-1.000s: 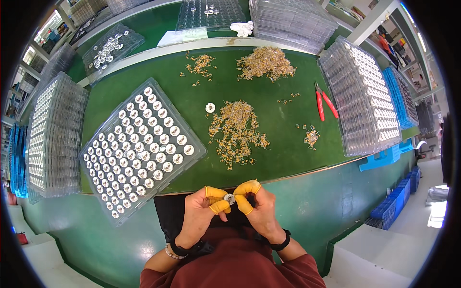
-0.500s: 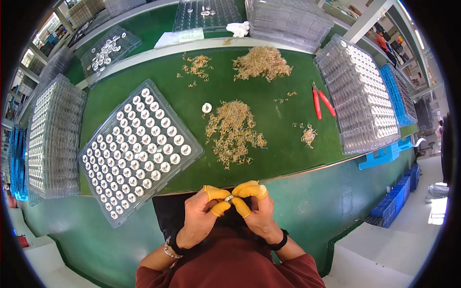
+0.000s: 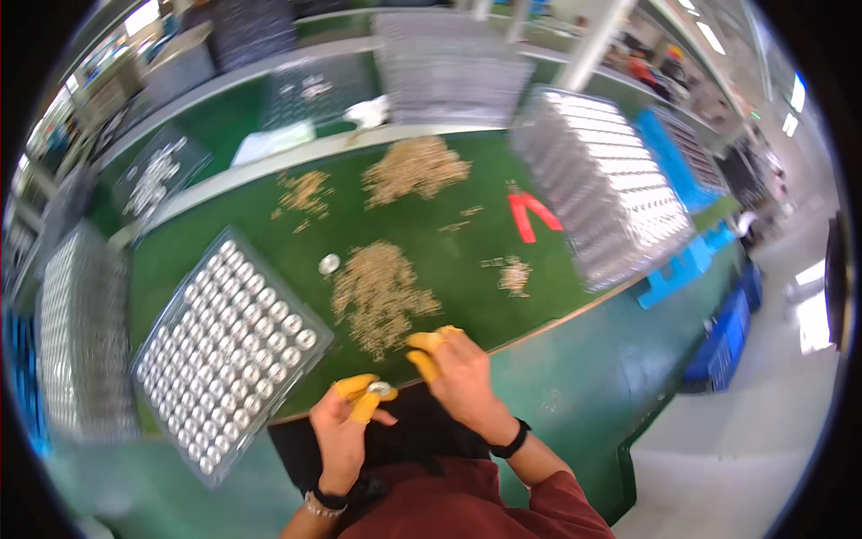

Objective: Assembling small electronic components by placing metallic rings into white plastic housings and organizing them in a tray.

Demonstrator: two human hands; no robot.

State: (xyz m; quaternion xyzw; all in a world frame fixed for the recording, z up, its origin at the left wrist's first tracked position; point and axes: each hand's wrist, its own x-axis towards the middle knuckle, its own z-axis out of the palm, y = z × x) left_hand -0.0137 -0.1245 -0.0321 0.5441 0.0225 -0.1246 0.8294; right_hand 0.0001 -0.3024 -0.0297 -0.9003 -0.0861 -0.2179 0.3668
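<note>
Between the yellow-covered thumb and fingers of my left hand is a small round silver-white part, just off the table's near edge. My right hand reaches to the near right side of the middle pile of tiny yellowish wired components. Its yellow-covered thumb and fingers are apart, with nothing visible between them. A single round white part lies at the pile's left. Further left, a clear tray bears rows of similar round silvery parts. The picture is blurred by motion.
Two more component heaps lie at the back, and a small cluster at the right. Red-handled pliers rest beside stacked filled trays. Another tray stack stands at the left.
My hands have parted: the left keeps the round part, while the right has moved forward to the pile's edge. The whole view has shifted and tilted.
</note>
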